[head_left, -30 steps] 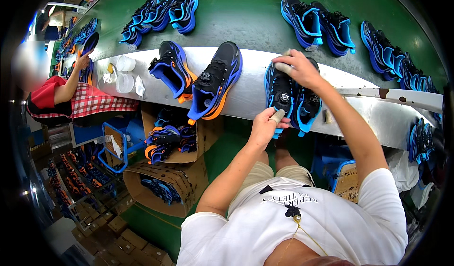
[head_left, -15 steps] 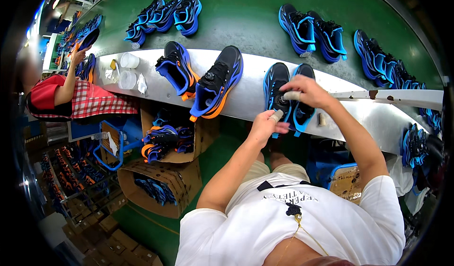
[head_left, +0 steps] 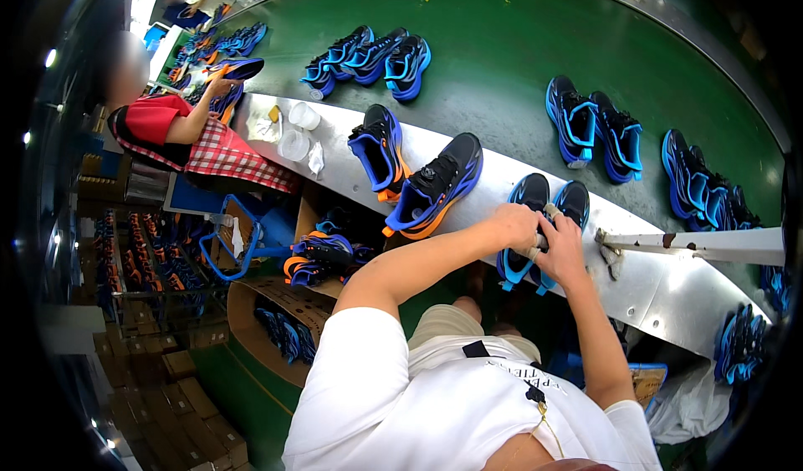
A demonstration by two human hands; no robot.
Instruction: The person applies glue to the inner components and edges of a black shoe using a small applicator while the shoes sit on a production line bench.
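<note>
Hands meet over a pair of black and blue shoes [head_left: 535,220] that stand side by side on the shiny metal counter [head_left: 669,279], near its near edge. The left hand [head_left: 514,227] lies on the left shoe, and its fingers curl down over it. The right hand [head_left: 562,249] is just beside it, fingers pinched narrow on something small and pale between the two shoes. I cannot tell what that small thing is.

Half a second ago the left hand was lower, by the toe of the left shoe, and the right hand lay flat on top of the right shoe. Now the hands touch each other. The pair has not moved.

To the left on the counter stand a black, blue and orange shoe [head_left: 437,188] and a blue and orange shoe [head_left: 378,149], a little apart. Further left are clear plastic cups [head_left: 297,132]. On the far green belt [head_left: 502,53] sit more blue pairs. At the far left another person in a red top [head_left: 159,120] works at the same counter.
</note>
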